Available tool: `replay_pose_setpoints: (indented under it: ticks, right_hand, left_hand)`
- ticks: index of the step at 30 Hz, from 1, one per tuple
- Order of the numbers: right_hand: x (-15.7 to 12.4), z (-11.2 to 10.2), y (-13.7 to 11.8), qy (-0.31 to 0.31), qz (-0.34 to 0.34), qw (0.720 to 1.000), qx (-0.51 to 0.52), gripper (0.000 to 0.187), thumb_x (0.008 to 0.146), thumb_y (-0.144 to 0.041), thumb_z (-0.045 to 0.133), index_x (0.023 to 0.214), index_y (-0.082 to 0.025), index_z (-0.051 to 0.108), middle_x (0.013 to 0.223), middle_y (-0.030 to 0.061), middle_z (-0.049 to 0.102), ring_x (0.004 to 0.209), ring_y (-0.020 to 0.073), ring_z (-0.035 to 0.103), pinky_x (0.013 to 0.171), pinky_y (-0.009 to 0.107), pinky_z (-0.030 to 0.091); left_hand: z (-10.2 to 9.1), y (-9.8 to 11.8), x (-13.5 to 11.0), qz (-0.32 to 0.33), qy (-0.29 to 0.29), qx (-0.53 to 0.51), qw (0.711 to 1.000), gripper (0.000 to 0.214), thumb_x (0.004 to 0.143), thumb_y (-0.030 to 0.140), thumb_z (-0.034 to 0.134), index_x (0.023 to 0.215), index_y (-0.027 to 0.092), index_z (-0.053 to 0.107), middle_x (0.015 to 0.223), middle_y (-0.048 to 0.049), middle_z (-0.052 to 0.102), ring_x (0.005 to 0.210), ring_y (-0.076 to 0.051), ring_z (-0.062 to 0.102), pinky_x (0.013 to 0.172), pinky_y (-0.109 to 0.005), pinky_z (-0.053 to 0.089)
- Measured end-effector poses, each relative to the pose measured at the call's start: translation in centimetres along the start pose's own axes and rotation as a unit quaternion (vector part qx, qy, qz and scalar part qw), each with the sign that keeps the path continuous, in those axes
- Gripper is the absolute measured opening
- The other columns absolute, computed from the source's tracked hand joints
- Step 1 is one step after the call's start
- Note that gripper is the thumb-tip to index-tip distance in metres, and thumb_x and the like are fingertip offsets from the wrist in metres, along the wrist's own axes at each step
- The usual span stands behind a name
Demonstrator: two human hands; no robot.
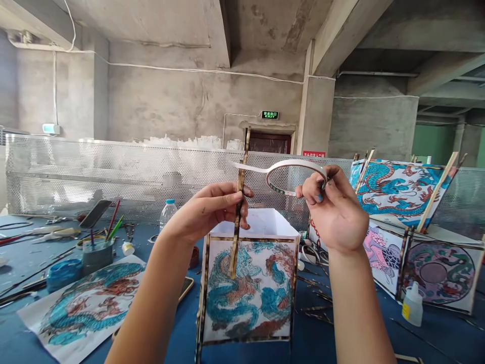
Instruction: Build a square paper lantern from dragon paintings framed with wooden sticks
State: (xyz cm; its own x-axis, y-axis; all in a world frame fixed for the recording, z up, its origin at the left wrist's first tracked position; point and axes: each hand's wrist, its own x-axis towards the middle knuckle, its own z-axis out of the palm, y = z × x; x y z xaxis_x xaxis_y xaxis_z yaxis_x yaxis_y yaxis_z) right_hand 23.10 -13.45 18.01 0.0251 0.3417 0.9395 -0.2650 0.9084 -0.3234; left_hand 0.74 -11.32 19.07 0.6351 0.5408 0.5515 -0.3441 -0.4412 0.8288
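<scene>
My left hand (pixel 215 210) is closed around a thin bamboo stick (pixel 239 202), held upright at chest height. My right hand (pixel 333 210) pinches a roll of white tape (pixel 295 177); a loose strip of it runs left to the top part of the stick. Just below both hands stands a square paper lantern (pixel 250 288) with a bamboo frame and a blue and red dragon painted on its front panel.
A dragon painting on paper (pixel 83 303) lies at the left on the blue table (pixel 30 253), near a cup of brushes (pixel 96 250), a water bottle (pixel 167 212) and a phone on a stand (pixel 94 213). Finished painted lanterns (pixel 401 189) and a small glue bottle (pixel 412 303) stand at the right. A perforated metal screen (pixel 113 172) runs behind.
</scene>
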Motion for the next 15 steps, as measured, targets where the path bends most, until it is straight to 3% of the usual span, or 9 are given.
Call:
replay_pose_setpoints:
  ticks: [5, 11, 15]
  right_hand:
    - [0.04, -0.35, -0.01, -0.003, 0.009, 1.0, 0.011, 0.006, 0.081, -0.03, 0.05, 0.084, -0.024, 0.051, 0.062, -0.0031, 0.034, 0.057, 0.0122, 0.035, 0.067, 0.031, 0.041]
    - [0.0, -0.63, 0.36, -0.044, 0.066, 0.997, -0.013, 0.006, 0.083, -0.024, 0.045, 0.081, -0.023, 0.051, 0.059, -0.0039, 0.033, 0.055, 0.0117, 0.034, 0.063, 0.029, 0.039]
    - [-0.21, -0.18, 0.61, -0.046, 0.056, 0.995, -0.066, 0.006, 0.084, -0.026, 0.048, 0.083, -0.023, 0.052, 0.062, -0.0036, 0.036, 0.059, 0.0114, 0.036, 0.062, 0.028, 0.036]
  left_hand:
    - [-0.15, -0.01, 0.14, 0.009, -0.006, -0.004, 1.0, 0.012, 0.081, 0.019, 0.057, 0.09, 0.013, 0.061, 0.071, -0.0017, 0.061, 0.059, -0.013, 0.063, 0.056, -0.026, 0.054]
    - [-0.33, 0.02, -0.01, 0.015, -0.008, 0.003, 1.0, 0.011, 0.081, 0.02, 0.057, 0.09, 0.014, 0.06, 0.071, -0.0017, 0.062, 0.061, -0.014, 0.064, 0.057, -0.025, 0.054]
    - [0.17, 0.14, -0.29, 0.027, -0.023, 0.009, 0.999, 0.013, 0.081, 0.02, 0.058, 0.092, 0.014, 0.061, 0.071, -0.002, 0.062, 0.061, -0.013, 0.064, 0.058, -0.024, 0.053]
